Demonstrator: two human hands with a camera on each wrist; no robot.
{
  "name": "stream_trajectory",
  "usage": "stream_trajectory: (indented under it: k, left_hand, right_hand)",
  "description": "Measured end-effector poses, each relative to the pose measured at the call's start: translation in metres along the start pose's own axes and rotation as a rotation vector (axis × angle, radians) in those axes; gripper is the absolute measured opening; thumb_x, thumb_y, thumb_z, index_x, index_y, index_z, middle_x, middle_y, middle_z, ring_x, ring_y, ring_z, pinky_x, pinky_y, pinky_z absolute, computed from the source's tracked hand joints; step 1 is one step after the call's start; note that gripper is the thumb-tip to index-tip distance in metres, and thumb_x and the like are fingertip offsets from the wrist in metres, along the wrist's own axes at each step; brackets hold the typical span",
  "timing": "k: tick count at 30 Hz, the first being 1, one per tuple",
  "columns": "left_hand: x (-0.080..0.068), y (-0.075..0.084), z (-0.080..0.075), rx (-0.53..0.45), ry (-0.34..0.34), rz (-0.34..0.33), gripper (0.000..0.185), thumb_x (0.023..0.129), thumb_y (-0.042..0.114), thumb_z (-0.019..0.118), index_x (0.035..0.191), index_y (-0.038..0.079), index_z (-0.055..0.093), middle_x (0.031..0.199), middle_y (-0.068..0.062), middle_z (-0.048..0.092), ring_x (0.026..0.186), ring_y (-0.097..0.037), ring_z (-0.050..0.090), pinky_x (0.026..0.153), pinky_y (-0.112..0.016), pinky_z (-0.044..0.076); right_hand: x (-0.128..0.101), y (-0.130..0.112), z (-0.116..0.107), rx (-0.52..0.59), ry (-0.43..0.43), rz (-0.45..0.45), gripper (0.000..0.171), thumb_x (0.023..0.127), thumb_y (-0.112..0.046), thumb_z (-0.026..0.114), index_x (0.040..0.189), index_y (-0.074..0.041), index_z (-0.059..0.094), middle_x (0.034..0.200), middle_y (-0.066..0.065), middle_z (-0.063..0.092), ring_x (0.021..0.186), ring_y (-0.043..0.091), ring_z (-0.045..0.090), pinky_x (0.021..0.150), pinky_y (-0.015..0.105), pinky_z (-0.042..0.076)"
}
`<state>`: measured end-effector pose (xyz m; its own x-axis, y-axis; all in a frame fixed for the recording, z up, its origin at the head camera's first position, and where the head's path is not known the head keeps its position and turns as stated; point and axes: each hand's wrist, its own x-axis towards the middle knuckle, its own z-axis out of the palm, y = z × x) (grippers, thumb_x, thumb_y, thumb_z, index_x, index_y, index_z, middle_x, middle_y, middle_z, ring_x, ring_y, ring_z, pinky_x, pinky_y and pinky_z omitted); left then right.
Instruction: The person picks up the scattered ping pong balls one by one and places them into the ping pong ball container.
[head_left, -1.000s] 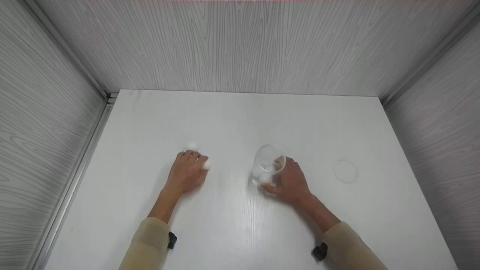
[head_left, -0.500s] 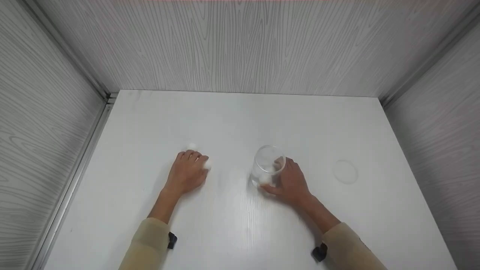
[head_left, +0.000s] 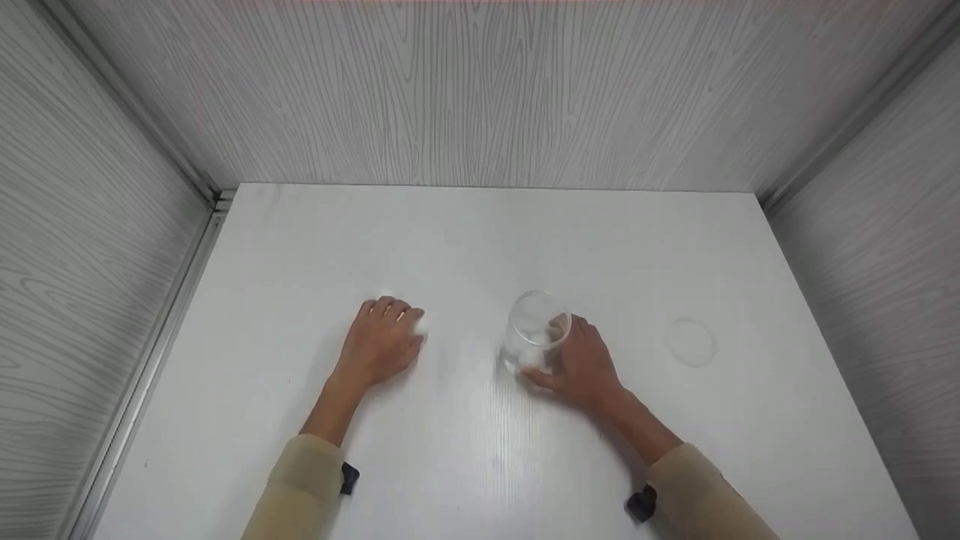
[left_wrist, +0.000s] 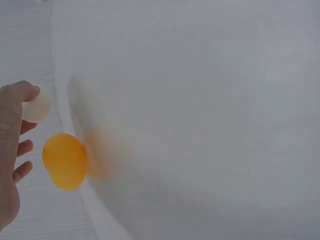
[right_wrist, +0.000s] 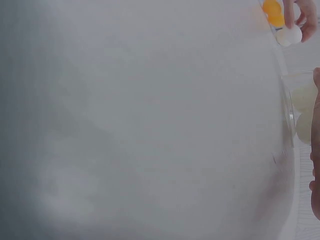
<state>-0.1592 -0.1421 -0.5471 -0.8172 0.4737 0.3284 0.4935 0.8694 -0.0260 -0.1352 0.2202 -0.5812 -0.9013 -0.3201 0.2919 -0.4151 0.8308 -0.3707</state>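
Observation:
My left hand (head_left: 381, 345) pinches a white ball (left_wrist: 38, 106) between thumb and forefinger; in the head view the ball (head_left: 421, 327) peeks out at the hand's right side. Two overlapping orange ball shapes (left_wrist: 64, 156) show beside this hand in the left wrist view. Another bit of white (head_left: 385, 294) shows just beyond its fingertips. A clear round cup (head_left: 534, 319) stands upright on the white table, and my right hand (head_left: 585, 364) grips its right side, thumb in front. White balls (right_wrist: 305, 127) lie inside the cup, partly hidden by the hand in the right wrist view.
To the right of the cup, a thin pale ring (head_left: 691, 342) lies flat on the table (head_left: 480, 247). Grey wood-grained panels (head_left: 480, 90) close off the back and both sides. Blurred pale surfaces fill most of both wrist views.
My left hand has shifted slightly right and away from me with the white ball, covering more of the white bit beyond its fingertips. The right hand and cup stay in place.

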Motion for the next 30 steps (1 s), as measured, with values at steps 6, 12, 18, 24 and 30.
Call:
stream_trajectory:
  k: [6,12,18,24,30]
  left_hand:
    - [0.005,0.002,-0.004,-0.010,0.009,0.003,0.034,0.097,0.031,0.072,0.124,0.011,0.072,0.118,-0.011,0.076,0.117,-0.033,0.068,0.100,-0.051,0.056]
    - [0.008,0.005,-0.007,-0.013,0.009,0.004,0.035,0.097,0.032,0.073,0.125,0.012,0.071,0.118,-0.010,0.076,0.117,-0.032,0.068,0.101,-0.050,0.056]
    - [0.011,0.010,-0.010,-0.037,0.030,-0.005,0.035,0.094,0.033,0.076,0.124,0.013,0.071,0.117,-0.008,0.076,0.116,-0.030,0.068,0.101,-0.048,0.056]
    - [0.014,0.017,-0.013,-0.112,0.063,-0.017,0.037,0.092,0.031,0.078,0.123,0.013,0.071,0.116,-0.008,0.076,0.115,-0.030,0.068,0.101,-0.049,0.056]
    - [0.018,0.023,-0.017,-0.154,0.066,-0.020,0.037,0.092,0.031,0.079,0.123,0.013,0.071,0.116,-0.007,0.076,0.116,-0.030,0.068,0.102,-0.049,0.056]
  right_hand:
    - [0.000,0.001,0.002,0.008,0.011,-0.004,0.093,0.074,-0.064,0.080,0.132,0.004,0.053,0.121,0.021,0.066,0.111,0.039,0.062,0.101,0.055,0.053]
    - [-0.001,0.000,0.002,0.001,0.011,0.002,0.093,0.074,-0.063,0.082,0.133,0.003,0.053,0.123,0.019,0.066,0.114,0.038,0.062,0.103,0.054,0.053]
    - [-0.002,0.000,0.003,-0.029,0.016,-0.004,0.092,0.074,-0.063,0.084,0.133,0.000,0.053,0.123,0.016,0.065,0.111,0.035,0.062,0.102,0.051,0.055]
    - [-0.001,0.002,0.005,-0.007,0.017,0.003,0.090,0.075,-0.063,0.083,0.132,0.000,0.053,0.121,0.016,0.066,0.111,0.034,0.062,0.101,0.053,0.055]
    - [-0.001,0.003,0.005,0.006,0.014,0.002,0.089,0.076,-0.063,0.082,0.131,0.001,0.055,0.119,0.016,0.066,0.110,0.035,0.062,0.100,0.053,0.054]
